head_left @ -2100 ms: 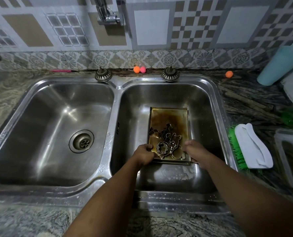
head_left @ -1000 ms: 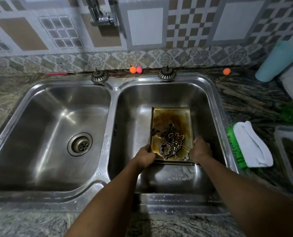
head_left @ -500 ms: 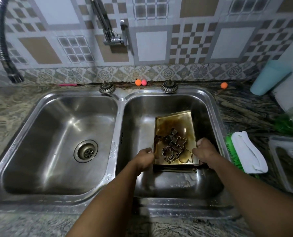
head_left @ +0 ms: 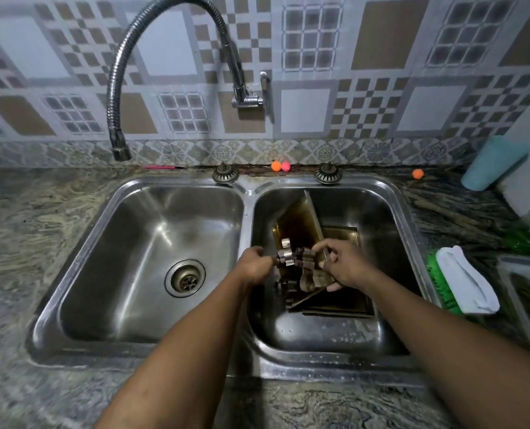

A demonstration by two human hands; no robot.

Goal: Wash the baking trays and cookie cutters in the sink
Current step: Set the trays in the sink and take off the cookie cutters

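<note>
A stained golden baking tray [head_left: 297,224] stands steeply tilted onto its left side in the right basin of the double sink [head_left: 393,212]. My left hand [head_left: 254,267] grips its near left edge and my right hand [head_left: 347,267] holds its raised near right edge. Several metal cookie cutters [head_left: 297,261] slide in a heap toward the low side between my hands. A second tray [head_left: 347,239] lies flat on the basin floor beneath, partly hidden.
A flexible faucet [head_left: 118,150] hangs over the counter behind the left basin, which has a drain [head_left: 184,278]. A green brush with a white cloth [head_left: 462,280] lies right of the sink, beside a plastic container [head_left: 527,292]. A teal cup [head_left: 493,164] stands back right.
Both hands have lifted the top tray off the lower one and tipped it up on its left side. The cutters have slid down into a heap. My view has tilted upward.
</note>
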